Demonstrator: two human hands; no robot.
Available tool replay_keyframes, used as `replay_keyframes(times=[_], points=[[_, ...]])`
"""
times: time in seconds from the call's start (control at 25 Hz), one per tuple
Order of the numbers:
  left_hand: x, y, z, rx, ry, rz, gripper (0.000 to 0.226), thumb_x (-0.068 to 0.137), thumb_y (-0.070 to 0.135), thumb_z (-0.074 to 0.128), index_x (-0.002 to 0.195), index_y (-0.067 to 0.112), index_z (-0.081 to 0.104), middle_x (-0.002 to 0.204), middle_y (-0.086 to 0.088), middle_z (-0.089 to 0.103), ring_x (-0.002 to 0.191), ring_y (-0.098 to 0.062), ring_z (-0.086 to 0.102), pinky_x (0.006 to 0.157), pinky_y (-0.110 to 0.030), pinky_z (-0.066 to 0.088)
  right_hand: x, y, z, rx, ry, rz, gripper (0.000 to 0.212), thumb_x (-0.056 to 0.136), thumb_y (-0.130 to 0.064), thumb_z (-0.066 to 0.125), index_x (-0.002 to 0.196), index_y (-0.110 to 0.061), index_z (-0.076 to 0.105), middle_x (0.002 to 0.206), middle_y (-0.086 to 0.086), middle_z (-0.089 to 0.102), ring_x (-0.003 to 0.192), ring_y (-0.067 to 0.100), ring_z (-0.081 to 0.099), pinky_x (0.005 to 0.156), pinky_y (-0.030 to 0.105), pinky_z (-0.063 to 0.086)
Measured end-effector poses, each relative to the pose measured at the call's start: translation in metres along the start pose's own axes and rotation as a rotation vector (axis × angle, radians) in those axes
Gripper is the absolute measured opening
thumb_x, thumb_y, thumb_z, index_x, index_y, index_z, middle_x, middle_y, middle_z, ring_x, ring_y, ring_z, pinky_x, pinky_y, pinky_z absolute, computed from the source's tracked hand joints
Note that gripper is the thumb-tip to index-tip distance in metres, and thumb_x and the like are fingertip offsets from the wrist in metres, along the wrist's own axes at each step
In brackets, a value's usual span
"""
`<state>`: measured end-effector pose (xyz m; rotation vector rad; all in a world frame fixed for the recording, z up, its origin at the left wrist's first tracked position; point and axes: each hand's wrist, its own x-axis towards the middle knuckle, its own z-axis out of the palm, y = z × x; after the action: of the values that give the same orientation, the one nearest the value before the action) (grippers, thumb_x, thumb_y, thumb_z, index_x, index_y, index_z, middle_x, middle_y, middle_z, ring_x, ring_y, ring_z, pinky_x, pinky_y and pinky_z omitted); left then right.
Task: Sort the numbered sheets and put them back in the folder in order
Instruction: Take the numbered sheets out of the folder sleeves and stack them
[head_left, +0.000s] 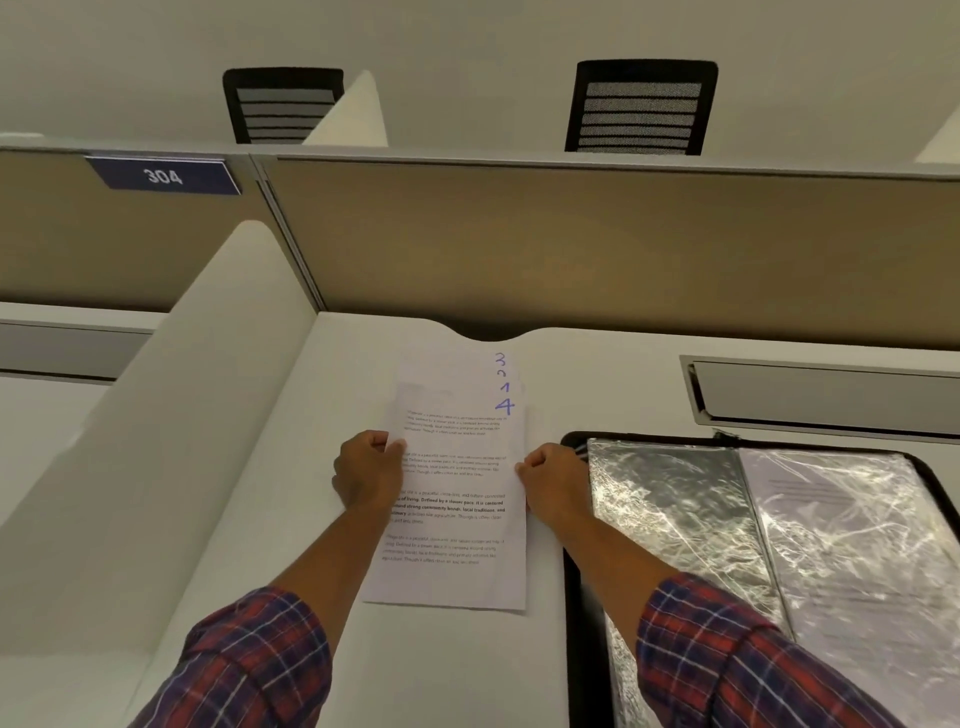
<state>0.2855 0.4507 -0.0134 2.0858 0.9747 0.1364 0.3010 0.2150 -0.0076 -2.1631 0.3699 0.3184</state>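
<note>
Checked sleeves (249, 660) reach out. The left hand (366, 475) and right hand (553, 480) curl onto the side edges of the sheets (457, 519), just left of the open folder (675, 519). The top sheet says 4, so sorting is not done. Next, I think, 4 must go to the back.

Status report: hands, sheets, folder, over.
Left hand and right hand grip sheet stack by side edges. Stack fanned, 4 on top, unsorted. Folder open alongside, nothing blocking.
</note>
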Motion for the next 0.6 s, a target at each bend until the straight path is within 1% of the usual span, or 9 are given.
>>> replay_keyframes(times=[0.04,0.12,0.2,0.32,0.4,0.44,0.48,0.56,0.6], points=[[0.002,0.0,0.003,0.028,0.004,0.013,0.01,0.091,0.038,0.075,0.087,0.032,0.067,0.087,0.009,0.074,0.084,-0.023,0.072,0.093,-0.051,0.057,0.003,0.001,0.002,-0.019,0.012,-0.006,0.014,0.096,-0.017,0.073,0.084,-0.01,0.068,0.084,0.001,0.069,0.069,0.008,0.06,0.049,0.01,0.037],[0.005,0.0,0.007,0.07,0.016,0.034,0.009,0.092,0.037,0.074,0.094,0.029,0.071,0.094,0.005,0.076,0.089,-0.026,0.071,0.097,-0.052,0.055,0.006,0.003,0.006,-0.03,0.02,-0.012,0.019,0.095,-0.017,0.073,0.079,-0.014,0.064,0.081,-0.002,0.066,0.074,0.013,0.063,0.053,0.013,0.039],[0.006,-0.002,0.01,0.111,0.028,0.046,0.018,0.093,0.035,0.075,0.104,0.022,0.074,0.101,0.0,0.076,0.095,-0.027,0.07,0.1,-0.053,0.052,0.006,0.004,0.008,-0.058,0.021,-0.02,0.019,0.095,-0.018,0.073,0.079,-0.015,0.063,0.079,-0.003,0.065,0.076,0.014,0.063,0.055,0.014,0.04],[0.007,-0.005,0.01,0.115,0.027,0.063,0.033,0.091,0.035,0.077,0.118,0.018,0.07,0.115,-0.004,0.073,0.106,-0.028,0.068,0.103,-0.053,0.05,0.003,0.004,0.007,-0.081,0.029,-0.037,0.015,0.094,-0.021,0.073,0.085,-0.012,0.065,0.081,-0.002,0.064,0.077,0.014,0.063,0.054,0.015,0.038],[0.004,-0.005,0.007,0.168,0.028,0.103,0.044,0.091,0.036,0.077,0.128,0.017,0.064,0.127,-0.009,0.067,0.117,-0.032,0.063,0.106,-0.053,0.048,-0.003,0.004,0.004,-0.08,0.028,-0.059,0.016,0.095,-0.022,0.072,0.095,-0.008,0.064,0.088,0.002,0.065,0.081,0.016,0.062,0.055,0.017,0.038],[0.001,-0.006,0.006,0.241,0.033,0.148,0.048,0.092,0.038,0.076,0.133,0.016,0.062,0.132,-0.011,0.064,0.121,-0.033,0.059,0.106,-0.052,0.047,-0.007,0.004,0.002,-0.088,0.022,-0.088,0.019,0.096,-0.023,0.071,0.102,-0.008,0.063,0.094,0.004,0.065,0.085,0.017,0.061,0.058,0.018,0.039],[-0.003,-0.006,0.006,0.323,0.038,0.212,0.051,0.093,0.04,0.073,0.136,0.015,0.059,0.135,-0.013,0.061,0.124,-0.035,0.056,0.107,-0.052,0.045,-0.011,0.006,0.0,-0.11,0.019,-0.132,0.022,0.097,-0.025,0.07,0.109,-0.008,0.061,0.102,0.005,0.064,0.092,0.018,0.06,0.065,0.021,0.042],[-0.018,-0.005,0.007,0.43,0.038,0.358,0.056,0.096,0.042,0.068,0.141,0.012,0.056,0.139,-0.014,0.057,0.128,-0.035,0.052,0.108,-0.052,0.042,-0.021,0.013,-0.007,-0.184,0.033,-0.234,0.032,0.099,-0.028,0.067,0.123,-0.009,0.058,0.117,0.006,0.058,0.106,0.021,0.056,0.084,0.029,0.047],[-0.027,-0.004,0.009,0.453,0.033,0.422,0.058,0.096,0.044,0.067,0.142,0.011,0.055,0.14,-0.015,0.057,0.129,-0.035,0.051,0.108,-0.052,0.041,-0.025,0.018,-0.013,-0.242,0.05,-0.285,0.036,0.1,-0.03,0.065,0.129,-0.009,0.056,0.125,0.007,0.057,0.112,0.023,0.055,0.093,0.033,0.047]])
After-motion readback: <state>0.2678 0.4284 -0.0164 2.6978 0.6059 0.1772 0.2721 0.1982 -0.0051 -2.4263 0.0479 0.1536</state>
